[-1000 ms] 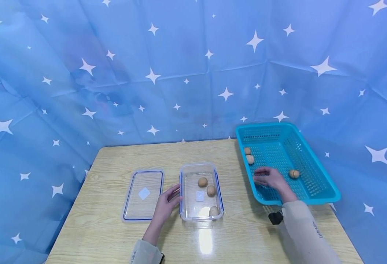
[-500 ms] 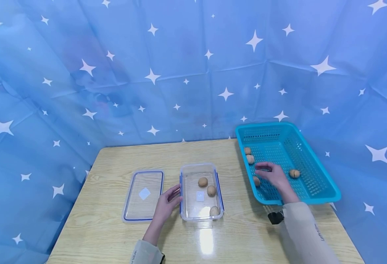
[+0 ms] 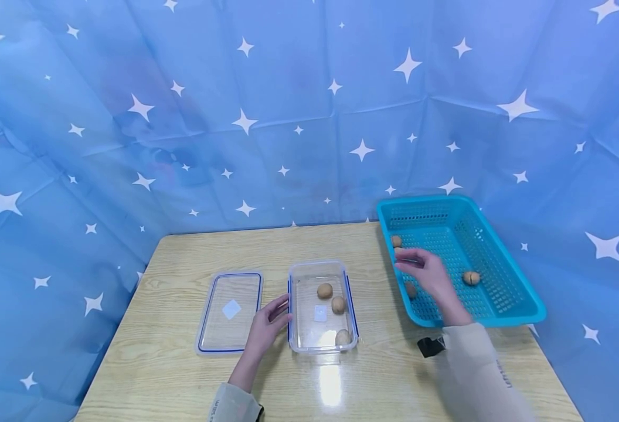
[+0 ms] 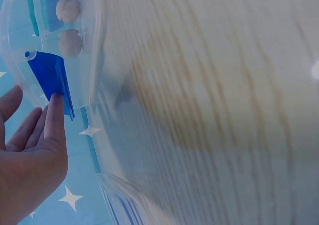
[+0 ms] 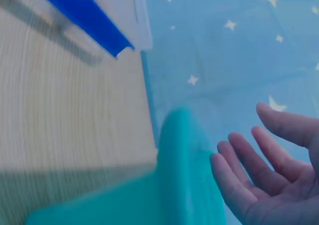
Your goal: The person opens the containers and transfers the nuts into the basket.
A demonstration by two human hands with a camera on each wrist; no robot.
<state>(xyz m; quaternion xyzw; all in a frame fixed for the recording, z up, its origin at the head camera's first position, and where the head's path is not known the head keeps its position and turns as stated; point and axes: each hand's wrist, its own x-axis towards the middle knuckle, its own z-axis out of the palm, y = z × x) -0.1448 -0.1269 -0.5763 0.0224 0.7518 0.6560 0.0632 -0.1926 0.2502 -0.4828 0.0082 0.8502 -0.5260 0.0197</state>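
At a wood-grain table (image 3: 156, 328) set before a star-printed blue backdrop (image 3: 288, 76), a person's right hand (image 3: 422, 269) dips into a turquoise basket (image 3: 499, 258) of walnuts, fingertips beside the left wall and next to a nut they mostly hide. The right wrist view shows those fingers extended and slightly bent, with nothing between them. Well apart, the left hand (image 3: 264, 329) rests its nearly straight fingers against the side of a clear box (image 3: 306, 293), one fingertip on a blue latch (image 4: 50, 75), gripping nothing.

From where I stand, the work looks a little under half done. Three walnuts (image 3: 338, 305) lie inside the box, while four more are visible in the basket and appear to be what is left. The box has no cover on; its blue-edged lid (image 3: 233, 331) lies flat on the table just to the left.

The count: two hands, one basket, one box, one lid and seven walnuts in sight. Of the basket's four, three line the left wall, the middle one largely covered by the fingers, and a dark-cracked walnut (image 3: 470, 278) sits alone to the right. Whether the hand conceals another, I cannot tell.
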